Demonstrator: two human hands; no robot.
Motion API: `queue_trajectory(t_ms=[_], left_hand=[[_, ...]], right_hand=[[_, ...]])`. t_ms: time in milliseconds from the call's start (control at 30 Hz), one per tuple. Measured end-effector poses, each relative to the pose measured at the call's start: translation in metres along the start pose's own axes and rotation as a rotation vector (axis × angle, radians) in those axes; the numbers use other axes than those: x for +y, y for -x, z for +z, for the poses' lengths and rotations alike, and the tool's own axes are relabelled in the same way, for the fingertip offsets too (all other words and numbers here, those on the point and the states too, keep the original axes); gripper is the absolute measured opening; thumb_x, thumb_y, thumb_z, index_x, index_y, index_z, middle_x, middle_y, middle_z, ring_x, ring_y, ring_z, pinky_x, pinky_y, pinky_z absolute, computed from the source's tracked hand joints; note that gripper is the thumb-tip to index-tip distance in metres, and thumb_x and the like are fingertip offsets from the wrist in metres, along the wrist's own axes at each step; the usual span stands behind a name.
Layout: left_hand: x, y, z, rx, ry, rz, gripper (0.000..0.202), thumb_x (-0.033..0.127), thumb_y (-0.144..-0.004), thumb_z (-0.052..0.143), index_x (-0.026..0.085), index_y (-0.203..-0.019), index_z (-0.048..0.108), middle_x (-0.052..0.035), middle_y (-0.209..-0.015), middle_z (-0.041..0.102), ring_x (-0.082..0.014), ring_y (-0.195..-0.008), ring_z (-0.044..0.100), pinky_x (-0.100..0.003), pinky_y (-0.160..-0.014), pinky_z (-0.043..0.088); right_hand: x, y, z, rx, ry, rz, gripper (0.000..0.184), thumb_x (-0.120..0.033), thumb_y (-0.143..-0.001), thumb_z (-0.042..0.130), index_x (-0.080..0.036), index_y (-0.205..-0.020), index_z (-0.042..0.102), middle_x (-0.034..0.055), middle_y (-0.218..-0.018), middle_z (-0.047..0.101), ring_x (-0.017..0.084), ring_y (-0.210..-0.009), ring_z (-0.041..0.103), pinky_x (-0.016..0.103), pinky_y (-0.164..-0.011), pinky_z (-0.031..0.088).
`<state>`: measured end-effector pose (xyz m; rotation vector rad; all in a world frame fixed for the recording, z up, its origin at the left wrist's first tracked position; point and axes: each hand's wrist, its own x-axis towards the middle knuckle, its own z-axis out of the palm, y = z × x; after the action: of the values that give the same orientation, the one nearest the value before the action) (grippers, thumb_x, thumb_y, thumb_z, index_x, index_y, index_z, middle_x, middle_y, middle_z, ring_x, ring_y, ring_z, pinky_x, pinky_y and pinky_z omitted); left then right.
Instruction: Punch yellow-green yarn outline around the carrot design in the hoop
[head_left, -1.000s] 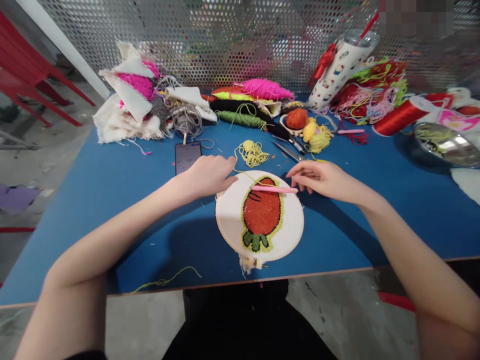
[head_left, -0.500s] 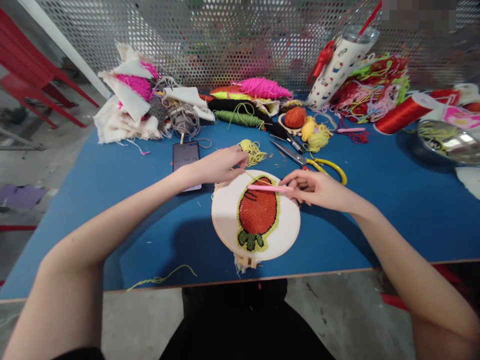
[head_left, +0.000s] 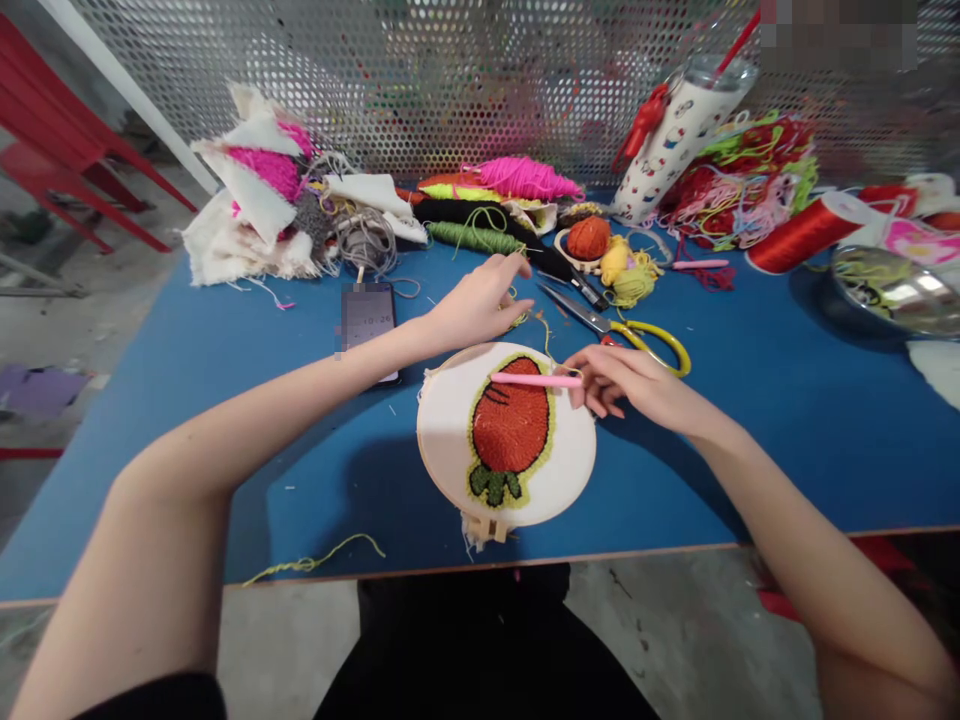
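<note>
A round embroidery hoop (head_left: 442,450) lies on the blue table (head_left: 225,380) near its front edge, showing an orange shape with a yellow-green border. My right hand (head_left: 630,385) is closed on a pink punch needle (head_left: 536,379) that lies across the hoop's top. My left hand (head_left: 480,300) is raised just beyond the hoop, fingers pinched on the yellow yarn strand (head_left: 546,335) that runs to the needle. It covers most of a loose yellow yarn pile.
A phone (head_left: 367,315) lies left of my left hand. Yellow-handled scissors (head_left: 637,335) sit just beyond my right hand. Yarn skeins (head_left: 502,205), fabric scraps (head_left: 255,210), a red spool (head_left: 810,230), a patterned tumbler (head_left: 671,135) and a metal bowl (head_left: 892,290) crowd the back.
My left hand has lifted off the hoop's edge and moved away from me over the yellow yarn, drawing the strand out. My right hand has closed on the pink needle.
</note>
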<state>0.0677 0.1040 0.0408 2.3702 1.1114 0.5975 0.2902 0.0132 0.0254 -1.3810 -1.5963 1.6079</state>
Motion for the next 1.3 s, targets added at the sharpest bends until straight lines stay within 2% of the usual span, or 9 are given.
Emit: queue_trajectory(t_ms=[133,267,333,467,667,833,1000,1200,1300], left_hand=[[0.002,0.042,-0.008,-0.022,-0.383,-0.004,0.030,0.028,-0.097,0.046,0.011,-0.120,0.052,-0.0158,-0.115,0.062,-0.0249,-0.102,0.061,-0.034,-0.084,0.048],[0.009,0.094,-0.016,-0.117,-0.616,-0.056,0.036,0.036,-0.100,0.037,0.010,-0.115,0.057,-0.0148,-0.095,0.069,-0.0294,-0.094,0.062,-0.040,-0.079,0.047],[0.009,0.115,-0.014,-0.117,-0.650,-0.096,0.037,0.038,-0.100,0.039,0.010,-0.114,0.058,-0.0154,-0.096,0.070,-0.0307,-0.092,0.063,-0.041,-0.076,0.047],[0.006,0.141,-0.006,-0.057,-0.561,-0.144,0.038,0.042,-0.100,0.040,0.011,-0.112,0.058,-0.0133,-0.092,0.071,-0.0295,-0.088,0.067,-0.042,-0.077,0.050],[0.004,0.149,0.009,0.085,-0.208,-0.177,0.054,0.044,-0.092,0.058,0.009,-0.130,0.044,-0.0173,-0.111,0.066,-0.0281,-0.099,0.066,-0.041,-0.083,0.055],[0.009,0.140,0.015,0.255,0.042,-0.190,0.049,0.032,-0.088,0.063,0.016,-0.130,0.044,-0.0142,-0.120,0.062,-0.0254,-0.106,0.062,-0.041,-0.088,0.054],[0.009,0.138,0.017,0.386,0.215,-0.123,0.038,0.027,-0.092,0.057,0.018,-0.128,0.048,-0.0096,-0.117,0.063,-0.0188,-0.098,0.061,-0.034,-0.085,0.053],[-0.001,0.139,0.018,0.432,0.202,0.058,0.027,0.018,-0.096,0.053,0.020,-0.122,0.058,-0.0056,-0.103,0.062,-0.0170,-0.094,0.056,-0.034,-0.085,0.049],[-0.003,0.139,0.018,0.412,0.198,0.070,0.023,0.015,-0.096,0.052,0.019,-0.116,0.063,-0.0029,-0.088,0.054,-0.0156,-0.087,0.052,-0.031,-0.077,0.047]], right_hand=[[0.002,0.008,0.006,0.149,0.008,0.039,0.050,-0.061,-0.091,0.047,-0.019,-0.070,0.063,0.0027,-0.055,0.062,0.008,-0.039,0.049,0.023,-0.035,0.033],[0.001,0.021,0.017,0.181,-0.024,0.079,0.067,-0.071,-0.090,0.036,-0.020,-0.054,0.061,0.0033,-0.042,0.056,0.008,-0.031,0.043,0.023,-0.031,0.029],[0.000,0.025,0.024,0.149,-0.066,0.113,0.068,-0.074,-0.087,0.036,-0.019,-0.059,0.065,0.0052,-0.045,0.060,0.009,-0.031,0.046,0.024,-0.029,0.029],[0.001,0.025,0.037,0.098,-0.138,0.143,0.050,-0.065,-0.083,0.058,-0.017,-0.091,0.071,0.0079,-0.067,0.073,0.010,-0.038,0.054,0.023,-0.030,0.037],[-0.002,0.010,0.057,0.179,-0.227,-0.061,0.035,-0.045,-0.081,0.070,-0.019,-0.105,0.070,0.0084,-0.092,0.076,0.014,-0.069,0.066,0.025,-0.051,0.055],[-0.007,-0.010,0.070,0.387,-0.180,-0.278,0.023,-0.040,-0.082,0.071,-0.020,-0.092,0.068,0.0041,-0.084,0.073,0.011,-0.061,0.061,0.027,-0.054,0.052],[-0.007,-0.029,0.075,0.585,0.157,-0.534,0.015,-0.034,-0.085,0.067,-0.022,-0.079,0.060,-0.0001,-0.076,0.069,0.013,-0.067,0.065,0.029,-0.059,0.049],[-0.001,-0.040,0.079,0.617,0.696,-0.905,0.004,-0.022,-0.089,0.064,-0.024,-0.089,0.060,-0.0013,-0.080,0.073,0.015,-0.074,0.067,0.033,-0.073,0.048],[0.000,-0.041,0.082,0.617,0.756,-0.909,0.006,-0.020,-0.090,0.063,-0.024,-0.093,0.059,-0.0008,-0.082,0.073,0.016,-0.079,0.067,0.035,-0.079,0.048]])
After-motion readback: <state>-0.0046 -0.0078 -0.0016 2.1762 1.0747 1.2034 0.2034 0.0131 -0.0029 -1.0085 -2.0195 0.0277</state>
